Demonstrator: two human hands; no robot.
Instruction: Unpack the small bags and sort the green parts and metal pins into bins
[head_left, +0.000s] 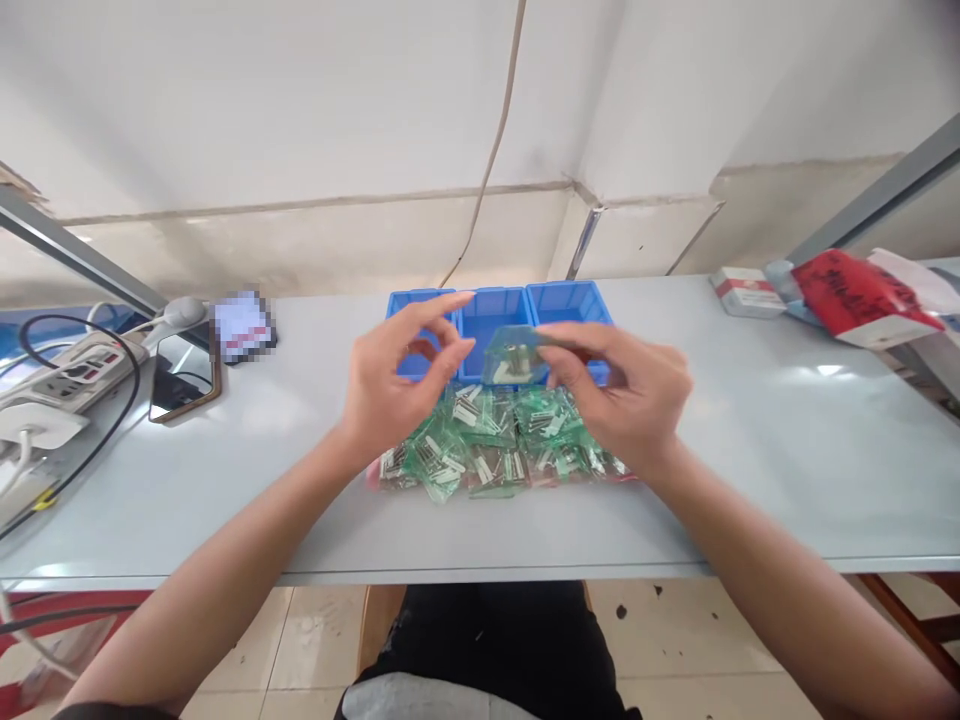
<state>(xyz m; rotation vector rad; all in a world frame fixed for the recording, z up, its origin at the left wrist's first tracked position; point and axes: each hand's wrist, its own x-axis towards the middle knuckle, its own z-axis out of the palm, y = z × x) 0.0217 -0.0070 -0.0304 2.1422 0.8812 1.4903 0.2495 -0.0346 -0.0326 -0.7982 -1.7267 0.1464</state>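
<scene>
A small greenish plastic bag of screws and white wall plugs (514, 360) hangs from my right hand (622, 385), pinched at its right edge between thumb and fingers. My left hand (405, 370) is raised opposite it, thumb and fingers apart, with nothing between them. Behind both hands stand three blue bins (491, 310) side by side; the hands cover parts of the outer two. Below the held bag lies a pile of similar green bags (499, 465) with screws and white plugs showing through.
On the left of the table (315, 535) are a power strip (94, 370) with cables, a phone (184, 378) and a blurred-out device (242, 325). To the right lie a small white-and-red box (748, 292) and a red package (859, 295). A wall rises behind.
</scene>
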